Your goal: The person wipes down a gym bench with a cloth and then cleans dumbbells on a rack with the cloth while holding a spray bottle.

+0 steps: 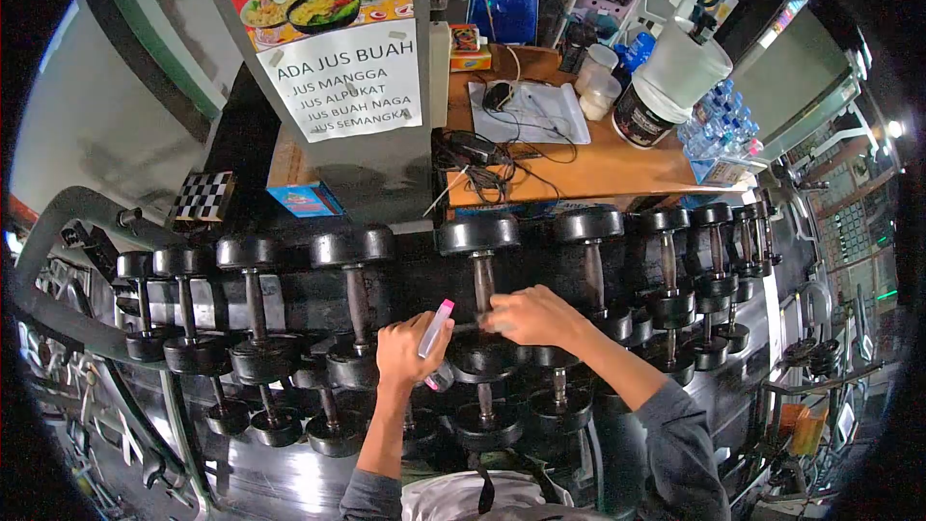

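My left hand (pixel 407 351) is wrapped round a slim, pale see-through bottle (pixel 434 336) with a pink tip, held tilted; its lower part shows below my fist. Just right of it, my right hand (pixel 532 316) is closed, fingers curled at the handle of a black dumbbell (pixel 480 234). What lies under those fingertips is blurred and hidden. This dumbbell rests lengthwise on the rack, one head away from me and the other close to my wrists. A neighbouring dumbbell (pixel 353 245) lies to the left, another dumbbell (pixel 589 225) to the right.
More dumbbells fill a lower rack row (pixel 485 429). Behind stands a wooden desk (pixel 598 174) with tangled cables (pixel 473 159), a white bucket (pixel 648 114) and water bottles (pixel 719 125). A menu sign (pixel 342 87) rises at the back left. Gym equipment stands on both sides.
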A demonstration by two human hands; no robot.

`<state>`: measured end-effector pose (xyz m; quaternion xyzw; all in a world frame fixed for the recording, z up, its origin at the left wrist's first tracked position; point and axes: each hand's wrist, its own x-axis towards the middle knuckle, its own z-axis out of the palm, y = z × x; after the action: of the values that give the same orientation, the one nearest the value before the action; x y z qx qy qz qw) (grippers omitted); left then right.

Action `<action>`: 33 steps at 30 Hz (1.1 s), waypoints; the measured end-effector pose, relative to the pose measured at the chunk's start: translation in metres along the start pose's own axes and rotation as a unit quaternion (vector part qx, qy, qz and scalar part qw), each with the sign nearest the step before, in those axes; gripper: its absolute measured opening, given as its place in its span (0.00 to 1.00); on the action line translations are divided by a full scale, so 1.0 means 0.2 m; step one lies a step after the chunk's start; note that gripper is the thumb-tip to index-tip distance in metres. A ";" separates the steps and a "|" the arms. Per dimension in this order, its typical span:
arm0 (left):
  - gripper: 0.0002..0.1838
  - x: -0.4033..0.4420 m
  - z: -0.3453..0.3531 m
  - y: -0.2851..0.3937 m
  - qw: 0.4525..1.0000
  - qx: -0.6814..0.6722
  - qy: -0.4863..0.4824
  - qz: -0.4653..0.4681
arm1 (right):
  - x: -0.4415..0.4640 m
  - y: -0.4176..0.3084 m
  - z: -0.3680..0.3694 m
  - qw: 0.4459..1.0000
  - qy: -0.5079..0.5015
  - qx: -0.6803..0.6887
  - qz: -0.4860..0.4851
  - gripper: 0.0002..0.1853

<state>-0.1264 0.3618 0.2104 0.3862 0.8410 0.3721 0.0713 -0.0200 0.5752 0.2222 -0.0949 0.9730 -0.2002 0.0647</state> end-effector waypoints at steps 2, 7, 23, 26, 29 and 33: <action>0.20 0.00 0.00 -0.01 1.000 0.019 0.001 0.024 | 0.00 0.04 -0.03 1.000 0.019 0.016 0.008 0.10; 0.20 -0.01 0.02 -0.03 0.999 0.024 0.012 0.037 | 0.05 0.15 0.01 0.944 0.234 0.078 0.218 0.14; 0.19 -0.02 0.03 -0.03 0.999 0.022 0.009 0.023 | 0.06 -0.05 -0.12 0.968 0.214 0.005 0.132 0.15; 0.19 -0.02 0.02 -0.01 1.000 0.011 0.003 0.018 | 0.16 -0.07 -0.06 0.966 0.213 -0.067 0.131 0.17; 0.19 -0.01 0.00 0.00 1.000 0.012 -0.006 0.013 | 0.23 -0.03 0.05 0.970 0.121 -0.149 0.147 0.13; 0.18 -0.02 0.02 -0.03 1.000 0.012 0.007 0.023 | 0.26 -0.04 0.00 0.989 0.017 -0.131 0.071 0.08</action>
<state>-0.1256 0.3593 0.2028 0.4041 0.8366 0.3661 0.0524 -0.0693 0.5571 0.2202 -0.0293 0.9961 -0.0676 0.0488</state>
